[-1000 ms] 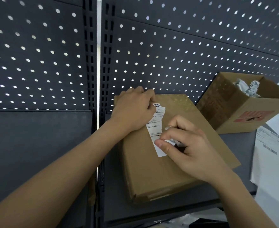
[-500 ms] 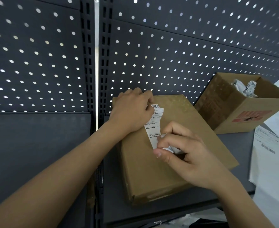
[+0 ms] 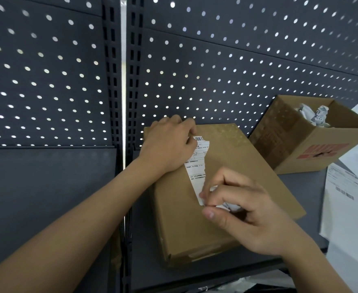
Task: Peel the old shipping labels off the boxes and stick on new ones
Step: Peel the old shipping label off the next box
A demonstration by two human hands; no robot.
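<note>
A flat brown cardboard box (image 3: 226, 166) lies on the dark shelf (image 3: 148, 261). A torn strip of the old white shipping label (image 3: 196, 168) still sticks to its top. My left hand (image 3: 169, 144) lies over the box's far left corner, fingers curled over the edge, holding it down. My right hand (image 3: 243, 208) pinches the lower end of the label strip between thumb and fingers, with crumpled peeled label paper (image 3: 228, 206) bunched in its palm.
An open cardboard box (image 3: 313, 149) with crumpled white label scraps (image 3: 313, 115) stands at the back right. White sheets of printed labels (image 3: 347, 187) lie at the right edge. A dark pegboard wall (image 3: 216, 60) rises behind the shelf.
The right hand has peeled more label away, so the strip left on the box is narrower and ragged on its right edge. The left hand stays on the box corner.
</note>
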